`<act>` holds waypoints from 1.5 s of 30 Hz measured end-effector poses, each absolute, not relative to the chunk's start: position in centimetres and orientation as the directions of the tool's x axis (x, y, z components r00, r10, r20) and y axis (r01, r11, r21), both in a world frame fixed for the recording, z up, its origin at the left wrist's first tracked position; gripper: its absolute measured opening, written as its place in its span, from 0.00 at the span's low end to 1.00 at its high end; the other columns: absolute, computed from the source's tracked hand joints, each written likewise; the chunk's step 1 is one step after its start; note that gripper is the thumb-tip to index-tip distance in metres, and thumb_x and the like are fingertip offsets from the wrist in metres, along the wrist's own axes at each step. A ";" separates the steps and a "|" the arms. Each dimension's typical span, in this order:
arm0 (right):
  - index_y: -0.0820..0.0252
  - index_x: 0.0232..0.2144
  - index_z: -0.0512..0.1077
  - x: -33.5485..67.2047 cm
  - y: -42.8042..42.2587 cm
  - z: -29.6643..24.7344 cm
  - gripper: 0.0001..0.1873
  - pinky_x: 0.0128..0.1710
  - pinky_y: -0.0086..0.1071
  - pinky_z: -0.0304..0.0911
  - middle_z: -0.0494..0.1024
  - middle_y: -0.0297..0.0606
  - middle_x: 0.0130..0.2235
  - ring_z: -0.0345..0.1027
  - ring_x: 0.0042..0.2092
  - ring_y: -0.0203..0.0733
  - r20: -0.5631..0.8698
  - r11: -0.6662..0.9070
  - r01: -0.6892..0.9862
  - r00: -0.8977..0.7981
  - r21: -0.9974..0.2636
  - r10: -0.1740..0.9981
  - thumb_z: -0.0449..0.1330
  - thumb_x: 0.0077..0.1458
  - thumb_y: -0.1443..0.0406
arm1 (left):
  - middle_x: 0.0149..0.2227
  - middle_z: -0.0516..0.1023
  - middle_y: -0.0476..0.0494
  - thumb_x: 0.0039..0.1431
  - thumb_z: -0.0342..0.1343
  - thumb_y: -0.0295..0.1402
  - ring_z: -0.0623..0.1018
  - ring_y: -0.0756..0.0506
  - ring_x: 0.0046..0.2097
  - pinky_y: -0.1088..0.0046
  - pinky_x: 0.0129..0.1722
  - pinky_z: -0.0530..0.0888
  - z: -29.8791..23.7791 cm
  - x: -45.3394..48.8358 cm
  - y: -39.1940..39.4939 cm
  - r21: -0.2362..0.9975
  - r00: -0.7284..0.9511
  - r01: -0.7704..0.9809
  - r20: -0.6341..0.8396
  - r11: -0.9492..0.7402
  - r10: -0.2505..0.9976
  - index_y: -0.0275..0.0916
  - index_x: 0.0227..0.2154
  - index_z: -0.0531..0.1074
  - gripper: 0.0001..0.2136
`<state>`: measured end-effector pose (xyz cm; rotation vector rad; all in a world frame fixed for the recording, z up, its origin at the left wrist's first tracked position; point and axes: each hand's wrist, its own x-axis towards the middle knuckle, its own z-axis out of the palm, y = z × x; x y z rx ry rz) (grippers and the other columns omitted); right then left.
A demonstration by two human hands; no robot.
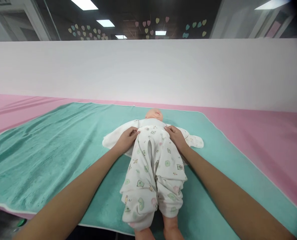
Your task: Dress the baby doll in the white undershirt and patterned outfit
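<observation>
A baby doll (154,114) lies on its back, its head at the far end and its bare feet (172,226) toward me. It wears a white top (122,130) with the sleeves spread to both sides, and white baby pants (163,156) printed with green and pink figures. My left hand (128,138) pinches the pants' waistband at its left edge. At the right edge of the same waistband, my right hand (175,135) has its fingers closed on the cloth. The waistband sits high on the doll's torso, over the top.
Under the doll is a teal blanket (63,150) with wrinkles on the left, laid over a pink sheet (258,136). A white wall panel (148,73) stands behind, with dark glass and heart stickers above. The blanket's near edge hangs close to the doll's feet.
</observation>
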<state>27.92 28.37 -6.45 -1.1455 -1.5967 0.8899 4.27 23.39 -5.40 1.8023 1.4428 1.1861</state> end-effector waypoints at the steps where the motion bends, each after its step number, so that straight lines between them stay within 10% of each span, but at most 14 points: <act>1: 0.58 0.24 0.63 27.9 28.1 -6.2 0.18 0.32 0.30 0.53 0.64 0.30 0.26 0.56 0.30 0.36 0.309 0.337 0.270 -0.143 -0.902 0.940 0.53 0.51 0.50 | 0.37 0.72 0.46 0.57 0.47 0.43 0.70 0.46 0.39 0.71 0.40 0.66 -5.2 4.1 23.3 0.812 0.053 0.490 0.335 -0.317 0.941 0.39 0.33 0.66 0.12; 6: 0.58 0.21 0.61 27.8 27.1 -4.5 0.16 0.41 0.32 0.54 0.68 0.35 0.38 0.60 0.40 0.39 0.453 0.539 0.281 -0.319 -0.794 0.833 0.57 0.50 0.54 | 0.53 0.66 0.43 0.60 0.43 0.40 0.64 0.43 0.55 0.69 0.53 0.60 -3.8 4.3 23.5 0.702 0.174 0.549 0.434 -0.453 0.884 0.41 0.32 0.64 0.10; 11: 0.58 0.20 0.57 27.0 27.3 -4.3 0.16 0.38 0.32 0.54 0.67 0.32 0.30 0.59 0.35 0.38 0.403 0.482 0.262 -0.304 -0.836 0.863 0.53 0.53 0.55 | 0.31 0.71 0.46 0.61 0.38 0.41 0.71 0.43 0.35 0.69 0.36 0.64 -2.6 4.3 25.8 0.567 0.122 0.755 0.372 -0.329 0.920 0.42 0.35 0.62 0.11; 21: 0.56 0.18 0.50 27.2 30.4 -7.8 0.22 0.24 0.30 0.46 0.49 0.26 0.19 0.44 0.22 0.33 0.169 0.169 0.002 -0.013 -0.986 0.986 0.56 0.47 0.52 | 0.27 0.70 0.49 0.59 0.43 0.40 0.70 0.45 0.31 0.72 0.30 0.60 -3.1 5.4 28.3 0.560 0.095 0.770 0.374 -0.307 0.922 0.41 0.32 0.62 0.09; 28: 0.57 0.21 0.58 27.9 28.9 -6.9 0.18 0.29 0.30 0.52 0.59 0.28 0.23 0.54 0.28 0.35 0.356 0.341 0.286 0.000 -0.895 0.934 0.57 0.47 0.52 | 0.25 0.72 0.49 0.56 0.45 0.40 0.69 0.46 0.29 0.73 0.29 0.61 -2.4 4.5 26.1 0.608 0.119 0.740 0.305 -0.289 0.945 0.40 0.27 0.68 0.11; 36: 0.58 0.18 0.56 29.8 27.7 -6.0 0.19 0.26 0.31 0.48 0.64 0.31 0.21 0.55 0.26 0.36 0.274 0.339 0.629 -0.201 -0.700 0.940 0.47 0.56 0.55 | 0.25 0.73 0.48 0.46 0.48 0.30 0.72 0.47 0.27 0.74 0.25 0.65 -1.5 2.7 24.9 0.727 0.328 0.668 -0.098 -0.157 0.940 0.39 0.20 0.67 0.04; 42: 0.58 0.27 0.67 31.2 27.5 -5.5 0.05 0.26 0.28 0.57 0.70 0.33 0.27 0.62 0.28 0.34 -0.102 0.008 0.231 -0.461 -0.973 0.882 0.57 0.47 0.63 | 0.35 0.78 0.48 0.41 0.52 0.26 0.75 0.43 0.38 0.71 0.36 0.71 -2.9 2.6 23.4 0.906 0.451 0.409 -0.094 -0.112 0.887 0.38 0.33 0.73 0.12; 45: 0.57 0.35 0.70 31.4 27.1 -5.3 0.13 0.31 0.30 0.63 0.74 0.36 0.33 0.67 0.34 0.38 -0.112 -0.062 0.112 -0.530 -0.992 0.841 0.61 0.42 0.66 | 0.39 0.77 0.46 0.41 0.54 0.24 0.75 0.42 0.42 0.68 0.40 0.71 -3.6 2.7 23.1 0.976 0.500 0.219 -0.113 0.001 0.859 0.39 0.38 0.73 0.17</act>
